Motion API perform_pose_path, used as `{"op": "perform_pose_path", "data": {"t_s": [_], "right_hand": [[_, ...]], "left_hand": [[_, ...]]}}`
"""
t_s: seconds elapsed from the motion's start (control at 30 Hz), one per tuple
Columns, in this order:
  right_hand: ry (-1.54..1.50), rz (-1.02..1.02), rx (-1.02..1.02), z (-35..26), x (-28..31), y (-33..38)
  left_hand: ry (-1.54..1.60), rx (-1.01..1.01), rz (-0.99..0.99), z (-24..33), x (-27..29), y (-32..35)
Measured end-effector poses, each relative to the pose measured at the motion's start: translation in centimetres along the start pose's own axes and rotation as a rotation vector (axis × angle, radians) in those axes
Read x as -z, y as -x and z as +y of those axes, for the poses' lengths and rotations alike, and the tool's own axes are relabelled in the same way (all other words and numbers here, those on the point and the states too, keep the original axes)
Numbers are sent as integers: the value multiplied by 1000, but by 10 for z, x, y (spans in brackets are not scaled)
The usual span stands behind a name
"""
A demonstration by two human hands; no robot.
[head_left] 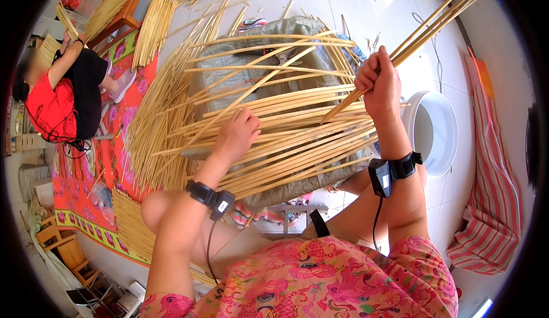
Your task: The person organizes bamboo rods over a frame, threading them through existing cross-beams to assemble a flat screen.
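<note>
Many long, thin, pale-yellow sticks (297, 98), like peeled cane or bamboo, lie across a low surface draped in grey-green sheeting (229, 49). My right hand (378, 81) is raised over their right side, closed round a small bundle of sticks (440, 24) that slants from the pile to the upper right. Lower and to the left, my left hand (237, 135) rests on the pile, fingers bent and pressed together at a stick; its fingertips are partly hidden. Beyond the hands, pruning shears (280, 57) lie on the sheeting under a few sticks.
A white bucket (432, 132) stands at the right, beside a striped cloth (486, 204). More sticks (154, 29) lie on a red flowered mat (134, 86) at the left. Another person (63, 92) in a red top sits there, holding sticks.
</note>
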State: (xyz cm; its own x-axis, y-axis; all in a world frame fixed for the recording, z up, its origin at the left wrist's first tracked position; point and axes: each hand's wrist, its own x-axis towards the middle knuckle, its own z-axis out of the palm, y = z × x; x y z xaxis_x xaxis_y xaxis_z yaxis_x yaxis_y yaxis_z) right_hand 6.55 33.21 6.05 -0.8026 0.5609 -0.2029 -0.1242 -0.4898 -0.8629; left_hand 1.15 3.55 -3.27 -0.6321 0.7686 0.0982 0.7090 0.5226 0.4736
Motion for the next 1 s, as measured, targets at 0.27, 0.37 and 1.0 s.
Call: {"op": "perform_pose_path", "data": {"t_s": [0.27, 0.37, 1.0], "right_hand": [[26, 15, -7, 1, 1, 1], [32, 3, -3, 2, 3, -1], [8, 1, -34, 2, 2, -1]], "left_hand": [[-91, 182, 87, -16, -7, 1], [-50, 261, 152, -17, -10, -3], [54, -80, -315, 20, -7, 18]]}}
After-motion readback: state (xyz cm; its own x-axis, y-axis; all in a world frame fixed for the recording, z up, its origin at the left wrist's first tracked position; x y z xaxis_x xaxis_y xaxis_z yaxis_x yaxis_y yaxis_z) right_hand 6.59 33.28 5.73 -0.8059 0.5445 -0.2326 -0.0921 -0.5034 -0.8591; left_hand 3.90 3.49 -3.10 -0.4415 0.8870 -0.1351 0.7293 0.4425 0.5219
